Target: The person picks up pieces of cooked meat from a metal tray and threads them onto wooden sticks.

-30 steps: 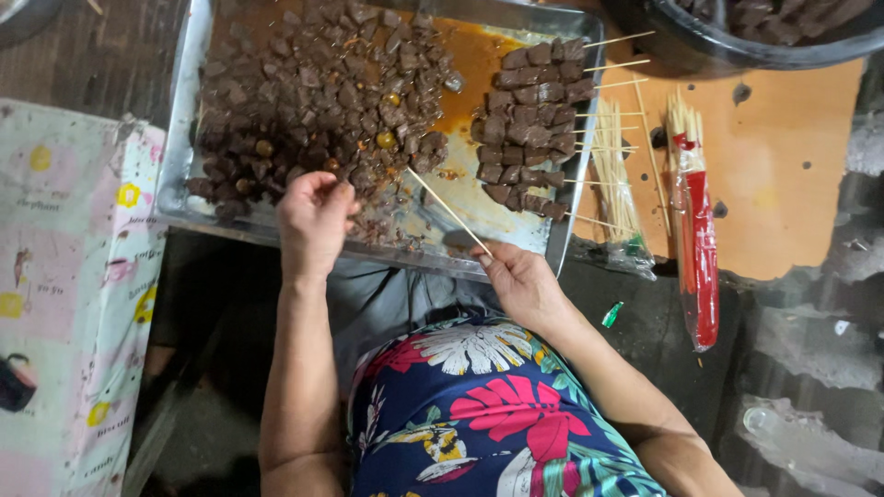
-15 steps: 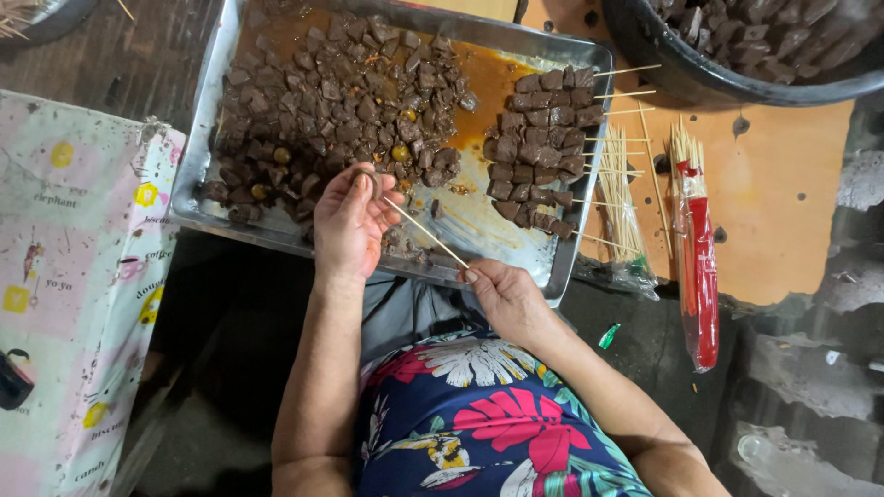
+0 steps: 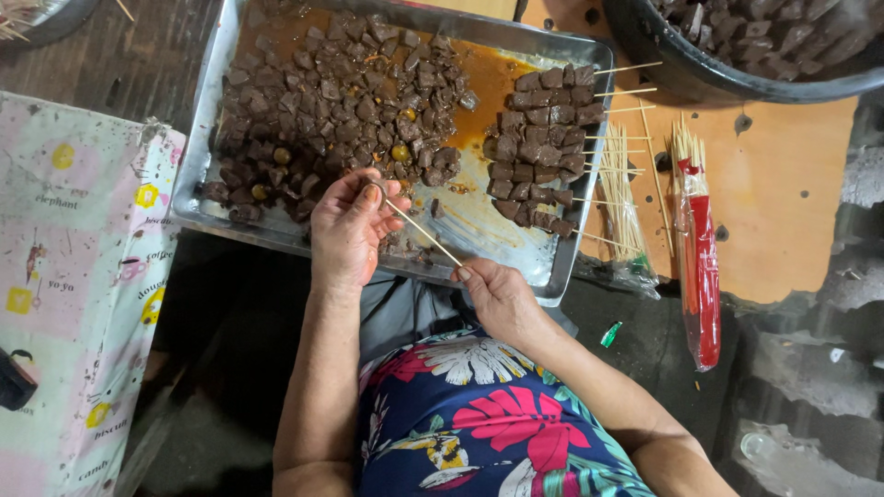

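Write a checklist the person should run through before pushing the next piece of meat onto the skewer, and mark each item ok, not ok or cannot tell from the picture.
1. Skewer gripped at its near end by the right hand: ok.
2. Skewer tip meets the piece pinched in the left hand: ok, though the piece itself is mostly hidden by the fingers.
3. Left fingertips clear of the point: cannot tell.
4. Loose meat pieces within reach in the metal tray: ok.
5. Room in the tray beside the finished skewers: ok, bare tray shows in front of them.
6. Spare sticks at hand by the tray's right edge: ok.
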